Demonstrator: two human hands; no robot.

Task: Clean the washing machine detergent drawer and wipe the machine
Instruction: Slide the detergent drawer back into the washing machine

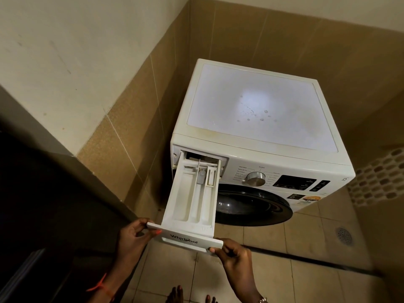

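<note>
Barely begun: holding the detergent drawer [192, 200], drawn far out of the washing machine [262, 106], in pinching grip of left hand [133, 235] and right hand [234, 254]; scrubbing and wiping left.

A round floor drain [344, 235] sits in the beige floor tiles [306, 237] to my right, a honeycomb mosaic patch [378, 178] beyond it; tan wall tiles [135, 119] line the corner

2 hands out front, each gripping.
Left hand [133, 236] pinches the left end of the drawer front [185, 238], thumb on its face; right hand [235, 253] pinches the right end; both forearms reach from below.
</note>
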